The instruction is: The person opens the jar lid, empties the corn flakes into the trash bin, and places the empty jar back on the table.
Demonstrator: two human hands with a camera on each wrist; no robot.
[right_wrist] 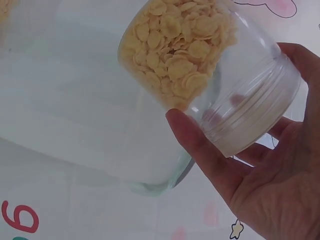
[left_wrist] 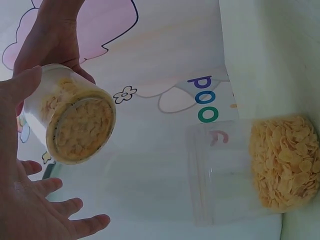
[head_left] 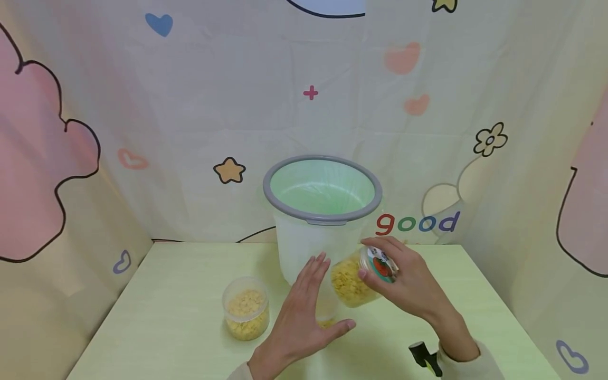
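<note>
My right hand (head_left: 412, 278) grips a clear plastic jar (head_left: 350, 282) of yellow flakes by its lidded end, above the table. The jar is tilted, its base toward my left hand, and the lid (head_left: 382, 264) carries a green and red label. My left hand (head_left: 300, 323) hovers beside the jar with fingers extended and thumb spread, holding nothing. Behind that hand, mostly hidden in the head view, another jar of flakes (left_wrist: 285, 162) stands upright on the table. A third jar (head_left: 247, 316), lidless and partly filled with flakes, stands left of my left hand.
A tall pale green bucket with a grey rim (head_left: 323, 217) stands at the table's back, behind the jars. A patterned cloth (head_left: 204, 95) hangs behind the pale table (head_left: 176, 295). A small black object (head_left: 420, 352) sits by my right sleeve.
</note>
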